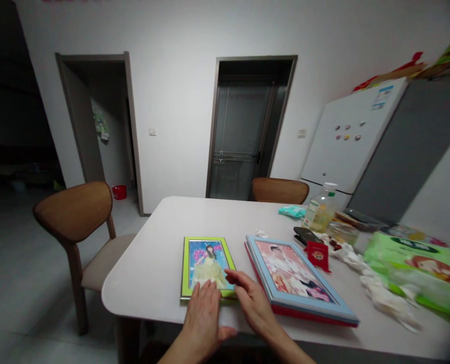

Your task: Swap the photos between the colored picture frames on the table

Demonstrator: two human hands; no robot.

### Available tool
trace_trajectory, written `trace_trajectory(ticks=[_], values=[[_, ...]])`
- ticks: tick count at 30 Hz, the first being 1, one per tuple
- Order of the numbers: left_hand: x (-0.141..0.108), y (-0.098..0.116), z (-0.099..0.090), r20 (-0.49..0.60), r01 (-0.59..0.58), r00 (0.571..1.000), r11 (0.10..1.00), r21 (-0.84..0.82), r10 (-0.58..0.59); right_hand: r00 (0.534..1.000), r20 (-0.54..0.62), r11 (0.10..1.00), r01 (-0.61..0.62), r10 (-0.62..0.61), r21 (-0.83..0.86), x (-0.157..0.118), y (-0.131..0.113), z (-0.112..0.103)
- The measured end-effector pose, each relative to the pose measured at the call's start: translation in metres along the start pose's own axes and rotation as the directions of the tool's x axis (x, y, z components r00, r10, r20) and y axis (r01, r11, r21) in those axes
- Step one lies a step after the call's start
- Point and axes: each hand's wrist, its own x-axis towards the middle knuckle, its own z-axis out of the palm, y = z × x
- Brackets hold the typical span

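Note:
A small picture frame (pixel 186 268) with a lime-green border lies flat on the table near its front edge. It holds a picture of a figure in a pale yellow dress. My left hand (pixel 204 313) rests on the frame's lower edge, fingers stretched out flat. At the frame's lower right corner is my right hand (pixel 250 298), its fingers loosely bent and apart from the palm; whether the fingertips touch the frame is hard to see. Just right of it, a larger light-blue picture frame (pixel 270 283) lies on top of a red-edged item.
The white table (pixel 145 263) also bears a bottle (pixel 319 210), a dark phone-like object (pixel 306 235), a red booklet (pixel 318 255), crumpled tissues (pixel 384 293), a teal packet (pixel 291 211) and a green tissue pack (pixel 418 263). Wooden chairs (pixel 77 207) stand at the left and far side.

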Motion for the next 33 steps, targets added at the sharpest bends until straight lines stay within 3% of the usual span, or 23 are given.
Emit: trace_trajectory(ticks=[5, 8, 11, 14, 16, 18, 20, 22, 26, 30, 33], values=[[-0.007, 0.011, 0.002, -0.086, 0.013, 0.996, 0.999, 0.044, -0.009, 0.992, -0.121, 0.999, -0.037, 0.04, 0.03, -0.001, 0.001, -0.009], [-0.015, 0.01, -0.004, -0.12, -0.047, 0.992, 0.999, 0.023, 0.05, 0.98, -0.192, 0.998, -0.057, 0.061, 0.026, -0.002, 0.005, -0.012], [-0.019, 0.007, -0.018, -0.197, -0.114, 0.976, 0.987, -0.11, 0.091, 0.947, -0.317, 0.999, -0.045, 0.046, 0.012, -0.002, 0.003, -0.015], [-0.015, 0.004, -0.039, -0.362, -0.053, 0.928, 0.93, -0.363, -0.089, 0.93, -0.368, 1.0, 0.011, -0.019, -0.025, 0.003, -0.003, -0.013], [-0.011, 0.002, -0.055, -0.402, 0.004, 0.872, 0.825, -0.566, -0.279, 0.955, -0.289, 0.998, 0.046, -0.057, -0.047, 0.007, -0.007, -0.006], [-0.01, 0.0, -0.068, -0.348, 0.022, 0.838, 0.663, -0.748, -0.421, 0.983, -0.163, 0.995, 0.072, -0.082, -0.07, 0.01, -0.009, 0.005], [-0.012, -0.003, -0.076, -0.279, 0.016, 0.824, 0.514, -0.858, -0.493, 0.992, -0.055, 0.988, 0.107, -0.114, -0.11, 0.012, -0.01, 0.016], [-0.017, -0.008, -0.079, -0.262, 0.003, 0.806, 0.447, -0.895, -0.53, 0.989, 0.029, 0.977, 0.146, -0.143, -0.157, 0.013, -0.01, 0.025], [-0.031, -0.025, -0.068, -0.257, 0.037, 0.786, 0.458, -0.888, -0.562, 0.978, 0.146, 0.957, 0.181, -0.15, -0.228, 0.014, -0.013, 0.036], [-0.044, -0.044, -0.046, -0.126, 0.216, 0.823, 0.511, -0.832, -0.554, 0.966, 0.218, 0.914, 0.21, -0.14, -0.346, 0.012, -0.016, 0.038], [-0.051, -0.049, -0.036, -0.108, 0.286, 0.843, 0.609, -0.74, -0.527, 0.961, 0.239, 0.866, 0.237, -0.142, -0.441, 0.009, -0.013, 0.036]])
